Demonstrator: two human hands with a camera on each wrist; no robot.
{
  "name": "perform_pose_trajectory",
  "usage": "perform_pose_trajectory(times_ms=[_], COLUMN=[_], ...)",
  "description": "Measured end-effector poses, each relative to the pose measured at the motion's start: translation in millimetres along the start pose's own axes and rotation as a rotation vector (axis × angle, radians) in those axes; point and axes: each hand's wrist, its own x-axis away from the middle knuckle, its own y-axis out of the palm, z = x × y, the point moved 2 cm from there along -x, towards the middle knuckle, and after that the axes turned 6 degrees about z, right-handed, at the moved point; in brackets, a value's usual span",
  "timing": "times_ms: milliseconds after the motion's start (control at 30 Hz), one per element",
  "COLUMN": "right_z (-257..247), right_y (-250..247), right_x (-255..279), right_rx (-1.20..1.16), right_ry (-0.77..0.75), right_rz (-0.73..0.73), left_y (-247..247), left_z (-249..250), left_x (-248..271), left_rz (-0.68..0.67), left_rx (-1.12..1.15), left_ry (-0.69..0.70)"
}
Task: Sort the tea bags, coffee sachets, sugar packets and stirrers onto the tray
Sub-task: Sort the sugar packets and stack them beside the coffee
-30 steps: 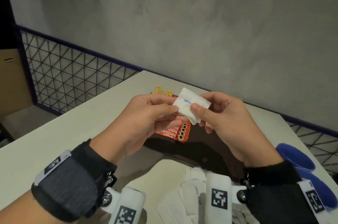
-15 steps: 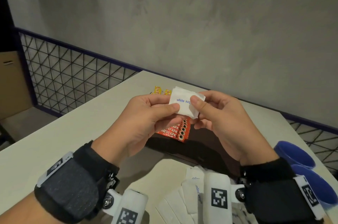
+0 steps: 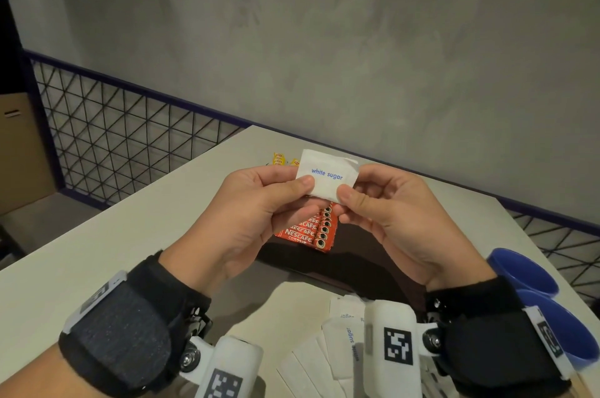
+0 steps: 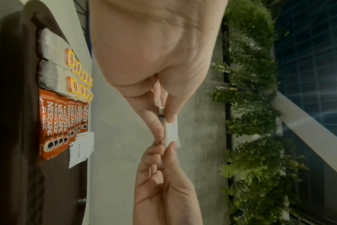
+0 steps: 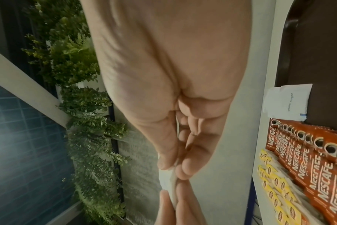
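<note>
Both hands hold one white sugar packet (image 3: 326, 177) up in the air above the dark brown tray (image 3: 363, 264). My left hand (image 3: 259, 203) pinches its left edge between thumb and fingers, and my right hand (image 3: 386, 206) pinches its right edge. Seen edge-on, the sugar packet (image 4: 171, 132) sits between the fingertips in the left wrist view. On the tray lie a fanned row of red Nescafe coffee sachets (image 4: 61, 123), tea bags with yellow tags (image 4: 75, 71) and another sugar packet (image 5: 289, 102). More white sugar packets (image 3: 344, 342) lie on the table near me.
Two stacked blue bowls (image 3: 535, 293) stand at the table's right edge by my right wrist. A black mesh railing (image 3: 130, 138) runs behind the white table (image 3: 97, 235), with a grey wall beyond. A cardboard box (image 3: 22, 151) sits on the floor at left.
The sugar packet has been turned from a tilted diamond to level, its printed side now facing me. Both hands kept hold of it and stayed above the tray.
</note>
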Motion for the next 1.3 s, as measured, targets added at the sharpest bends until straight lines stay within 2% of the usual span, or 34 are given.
perform_pose_trajectory(times_ms=[167, 300, 433, 500, 600, 733, 900, 1133, 1300], right_z=[-4.1, -7.0, -19.2, -23.3, -5.2, 45.4, 70.3, 76.8, 77.0], right_y=[3.7, 1.4, -24.9, -37.3, -49.3, -68.6, -83.1, -78.4, -71.3], right_x=[2.1, 3.0, -17.3, -42.4, -77.3, -91.2, -98.6, -106.5, -107.2], right_rx=[0.251, 0.458, 0.318, 0.36, 0.488, 0.682, 0.727, 0.784, 0.853], right_ry=[-0.031, -0.052, -0.039, -0.001, 0.171, 0.378, 0.429, 0.428, 0.461], right_rz=[0.118, 0.134, 0.33, 0.366, 0.325, 0.282, 0.332, 0.315, 0.227], left_y=[2.5, 5.0, 1.0, -2.6, -5.5, -8.9, -14.7, -12.1, -14.0], left_z=[-1.7, -3.3, 2.8, 6.6, 10.6, 15.8, 21.4, 21.1, 21.7], left_x=[-0.8, 1.2, 0.6, -2.2, -4.3, -4.8, -6.7, -3.7, -4.1], left_rz=[0.037, 0.016, 0.063, 0.08, 0.099, 0.096, 0.128, 0.132, 0.148], left_rx=[-0.094, -0.121, -0.047, 0.0, 0.065, 0.09, 0.095, 0.084, 0.069], left_ry=[0.032, 0.001, -0.007, 0.003, 0.014, 0.035, 0.073, 0.07, 0.071])
